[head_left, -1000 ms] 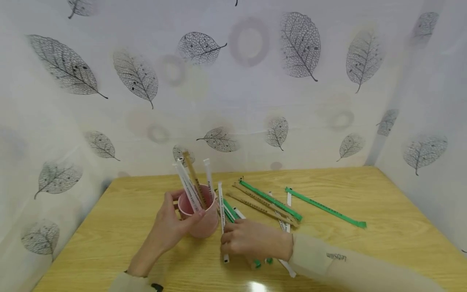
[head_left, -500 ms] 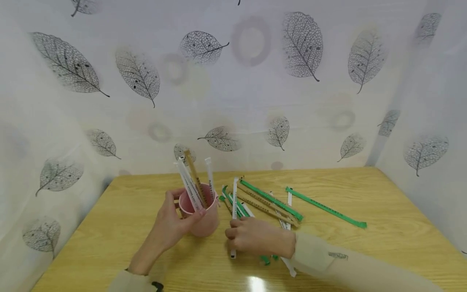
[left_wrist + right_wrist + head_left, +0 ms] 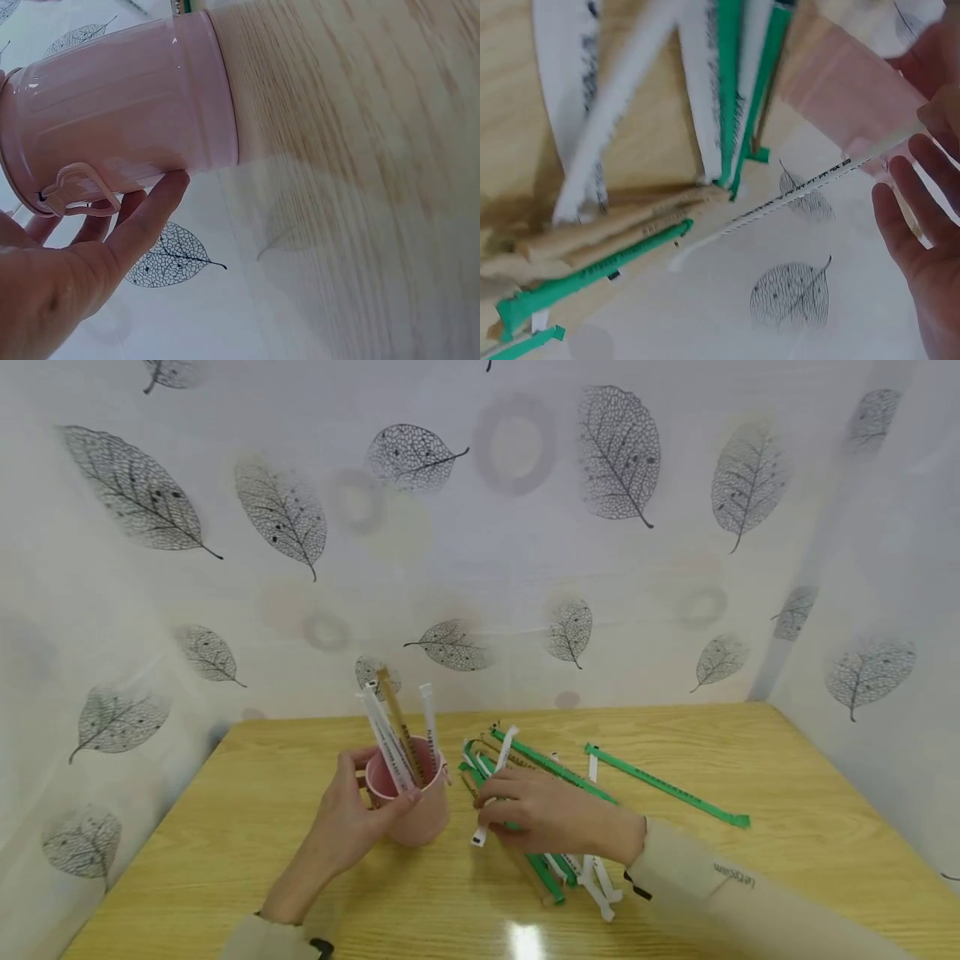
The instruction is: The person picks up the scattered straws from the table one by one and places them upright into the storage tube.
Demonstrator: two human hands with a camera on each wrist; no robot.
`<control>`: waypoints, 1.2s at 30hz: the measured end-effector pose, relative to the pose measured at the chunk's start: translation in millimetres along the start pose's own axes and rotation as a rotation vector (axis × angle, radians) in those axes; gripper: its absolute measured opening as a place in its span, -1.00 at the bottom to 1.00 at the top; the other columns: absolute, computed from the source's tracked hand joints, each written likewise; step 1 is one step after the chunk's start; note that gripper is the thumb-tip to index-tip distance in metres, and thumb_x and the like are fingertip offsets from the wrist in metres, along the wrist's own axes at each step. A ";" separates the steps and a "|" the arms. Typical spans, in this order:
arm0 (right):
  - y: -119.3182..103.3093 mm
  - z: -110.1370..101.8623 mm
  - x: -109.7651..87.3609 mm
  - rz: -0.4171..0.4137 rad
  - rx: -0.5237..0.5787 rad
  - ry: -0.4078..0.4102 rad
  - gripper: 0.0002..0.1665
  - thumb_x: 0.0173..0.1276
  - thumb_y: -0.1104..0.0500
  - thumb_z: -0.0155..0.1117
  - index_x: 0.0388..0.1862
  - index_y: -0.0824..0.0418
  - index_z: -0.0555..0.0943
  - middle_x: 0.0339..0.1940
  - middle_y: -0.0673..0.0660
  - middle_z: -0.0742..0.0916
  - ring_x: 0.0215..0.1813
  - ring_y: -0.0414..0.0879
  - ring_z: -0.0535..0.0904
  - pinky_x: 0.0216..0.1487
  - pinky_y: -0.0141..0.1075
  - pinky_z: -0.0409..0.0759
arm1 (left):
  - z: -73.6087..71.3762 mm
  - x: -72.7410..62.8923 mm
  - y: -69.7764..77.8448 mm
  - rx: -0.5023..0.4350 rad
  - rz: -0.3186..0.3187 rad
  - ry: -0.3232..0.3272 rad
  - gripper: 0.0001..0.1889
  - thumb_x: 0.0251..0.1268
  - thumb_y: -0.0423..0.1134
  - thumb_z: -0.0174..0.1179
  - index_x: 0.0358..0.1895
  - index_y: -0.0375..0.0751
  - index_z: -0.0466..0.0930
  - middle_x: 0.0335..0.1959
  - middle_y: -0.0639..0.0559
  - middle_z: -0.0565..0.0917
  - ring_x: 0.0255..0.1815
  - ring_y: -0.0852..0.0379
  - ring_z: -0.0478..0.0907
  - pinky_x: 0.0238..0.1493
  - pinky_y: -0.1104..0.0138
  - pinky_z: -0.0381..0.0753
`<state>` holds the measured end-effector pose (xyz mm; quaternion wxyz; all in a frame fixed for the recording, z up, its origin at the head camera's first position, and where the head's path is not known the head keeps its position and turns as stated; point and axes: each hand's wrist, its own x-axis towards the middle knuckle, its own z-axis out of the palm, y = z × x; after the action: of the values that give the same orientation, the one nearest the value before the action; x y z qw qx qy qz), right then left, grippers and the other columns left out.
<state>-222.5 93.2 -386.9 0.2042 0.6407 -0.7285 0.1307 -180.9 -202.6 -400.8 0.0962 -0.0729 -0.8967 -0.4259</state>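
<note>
My left hand grips a pink metal cup, its thumb at the rim and its fingers round the far side. A small loop handle shows on the cup in the left wrist view. Out of the cup stick white wrapped straws and a brown one. To the right, my right hand pinches one white wrapped straw between thumb and fingers, over a loose pile of straws. In the head view the hand covers this straw's middle.
Green, brown and white wrapped straws lie crossed under and around the right hand, among them a green straw at the back. Another green straw lies farther right on the wooden table. A leaf-patterned sheet hangs behind.
My right hand has moved right and away from the cup with the white straw, which now slants to the right. Straws beneath it have shifted. The left hand and cup have stayed in place.
</note>
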 end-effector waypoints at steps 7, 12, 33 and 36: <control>18.3 -25.5 4.6 0.012 0.137 0.211 -0.60 0.18 0.43 0.48 -0.01 0.20 0.64 -0.10 0.04 0.78 -0.08 -0.19 0.71 -0.04 -0.46 0.65 | 1.0 0.1 -0.6 -0.003 -0.018 -0.003 -0.15 0.22 0.11 0.43 0.39 -0.22 0.16 0.32 -0.15 0.46 0.20 -0.10 0.57 0.05 0.25 0.65; 26.5 -46.6 10.8 0.012 0.131 0.359 -0.67 0.38 0.35 0.36 0.11 0.36 0.63 -0.09 0.17 0.81 -0.17 -0.12 0.78 -0.13 -0.43 0.71 | 1.2 -0.4 -0.8 -0.008 -0.030 -0.007 -0.14 0.22 0.12 0.43 0.39 -0.23 0.17 0.32 -0.14 0.46 0.20 -0.10 0.57 0.05 0.24 0.64; 38.9 -95.1 66.8 0.101 0.322 0.814 -0.57 0.13 0.62 0.38 0.02 0.57 0.61 -0.27 0.40 0.77 -0.11 -0.26 0.76 -0.21 -0.34 0.76 | -2.0 0.6 2.0 -0.002 -0.039 -0.022 -0.14 0.24 0.13 0.41 0.40 -0.23 0.16 0.35 -0.13 0.44 0.21 -0.09 0.55 0.04 0.28 0.63; 37.4 -94.9 77.2 0.097 0.323 0.876 -0.59 0.13 0.62 0.38 0.00 0.59 0.60 -0.29 0.41 0.77 -0.12 -0.29 0.77 -0.24 -0.33 0.76 | -2.5 0.4 2.2 -0.009 -0.031 -0.025 -0.15 0.24 0.12 0.41 0.39 -0.23 0.16 0.35 -0.14 0.44 0.21 -0.10 0.56 0.03 0.31 0.63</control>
<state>-254.5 73.5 -264.6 0.3837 0.5141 -0.5730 0.5101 -180.5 -203.1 -397.5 0.0780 -0.0646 -0.8970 -0.4303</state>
